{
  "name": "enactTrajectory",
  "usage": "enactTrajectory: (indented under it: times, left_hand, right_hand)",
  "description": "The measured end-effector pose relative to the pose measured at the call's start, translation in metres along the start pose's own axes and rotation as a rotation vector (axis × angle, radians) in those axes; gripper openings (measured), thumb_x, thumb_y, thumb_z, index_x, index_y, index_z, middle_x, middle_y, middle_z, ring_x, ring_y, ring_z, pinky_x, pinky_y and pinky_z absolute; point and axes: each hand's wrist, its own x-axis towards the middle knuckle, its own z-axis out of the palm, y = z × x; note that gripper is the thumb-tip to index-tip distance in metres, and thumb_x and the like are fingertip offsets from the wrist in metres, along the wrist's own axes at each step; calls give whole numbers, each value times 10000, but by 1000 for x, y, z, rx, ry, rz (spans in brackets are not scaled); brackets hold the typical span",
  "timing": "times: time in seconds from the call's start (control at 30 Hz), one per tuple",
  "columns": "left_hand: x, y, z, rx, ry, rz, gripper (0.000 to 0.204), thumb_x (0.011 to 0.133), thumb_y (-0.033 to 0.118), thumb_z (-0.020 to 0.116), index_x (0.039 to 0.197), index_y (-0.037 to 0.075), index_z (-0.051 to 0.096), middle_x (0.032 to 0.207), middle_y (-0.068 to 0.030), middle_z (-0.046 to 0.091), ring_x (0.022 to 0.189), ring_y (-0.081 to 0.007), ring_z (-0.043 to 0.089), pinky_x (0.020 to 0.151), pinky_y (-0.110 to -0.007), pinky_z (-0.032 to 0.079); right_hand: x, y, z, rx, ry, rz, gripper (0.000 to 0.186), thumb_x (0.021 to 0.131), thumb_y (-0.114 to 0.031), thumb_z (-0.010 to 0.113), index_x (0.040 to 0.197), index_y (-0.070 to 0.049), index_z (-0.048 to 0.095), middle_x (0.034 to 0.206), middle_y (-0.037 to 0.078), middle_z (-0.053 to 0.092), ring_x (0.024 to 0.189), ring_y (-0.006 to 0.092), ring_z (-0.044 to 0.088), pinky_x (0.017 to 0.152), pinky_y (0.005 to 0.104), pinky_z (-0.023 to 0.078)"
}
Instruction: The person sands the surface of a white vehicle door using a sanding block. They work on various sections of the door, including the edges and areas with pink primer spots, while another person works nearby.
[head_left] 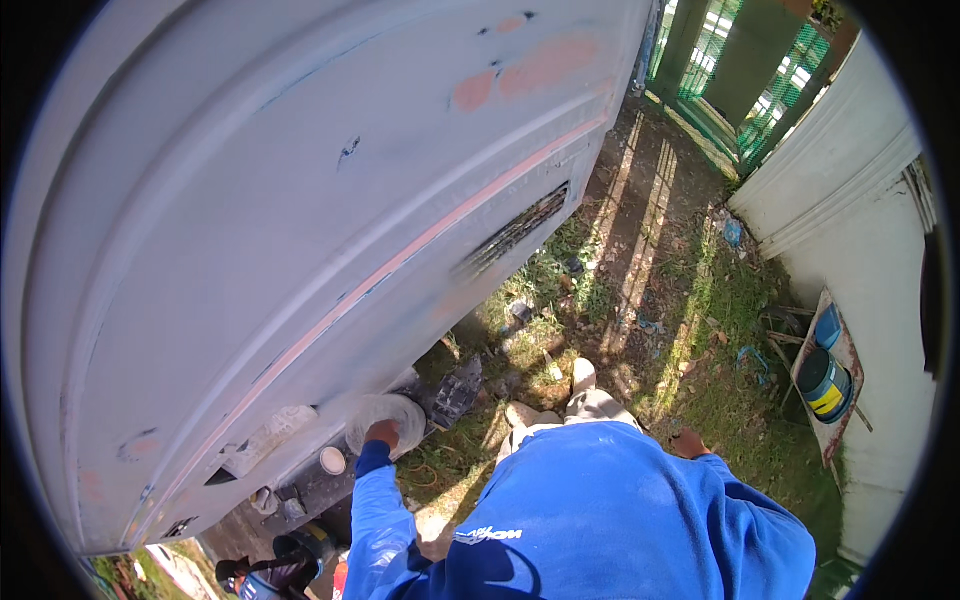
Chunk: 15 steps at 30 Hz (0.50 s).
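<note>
My left hand [383,432] reaches over a translucent round bucket [406,411] beside the grey panelled vehicle body [300,200]. Its fingers point down at the bucket and are hidden, so their grip does not show. Close by stands a small pot with a pale, round top [333,461], on a dark board [345,485]. My right hand [688,443] hangs low at my right side, above the grass, with its fingers slightly apart and no object visible in it.
Patches of orange and pink filler mark the panel. At the right, a dark bucket with a yellow band [825,388] rests on a board against a white wall [880,300]. A green mesh gate [735,80] stands at the far end. Litter lies on the grassy ground [690,340].
</note>
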Motion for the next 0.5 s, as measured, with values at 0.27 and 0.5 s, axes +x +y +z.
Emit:
enactTrajectory:
  times: [0.27, 0.5]
  left_hand:
    - [-239, 186, -303, -163, 782, 374, 204, 876, 123, 649, 1066, 79, 709, 1135, -138, 673, 1086, -363, 647, 893, -471, 536]
    - [-315, 372, -554, 784, 1571, 927, 321, 905, 121, 730, 1221, 137, 674, 1254, -52, 644, 1200, -279, 606, 1003, -402, 526]
  right_hand:
    - [85, -306, -95, 437, 328, -515, 415, 905, -224, 750, 1199, 17, 586, 1107, 254, 704, 1076, 401, 689, 906, 466, 531]
    - [-49, -573, -310, 1042, 740, -1065, 512, 897, -226, 757, 1299, 24, 563, 1214, 242, 632, 1142, 391, 625, 982, 448, 511]
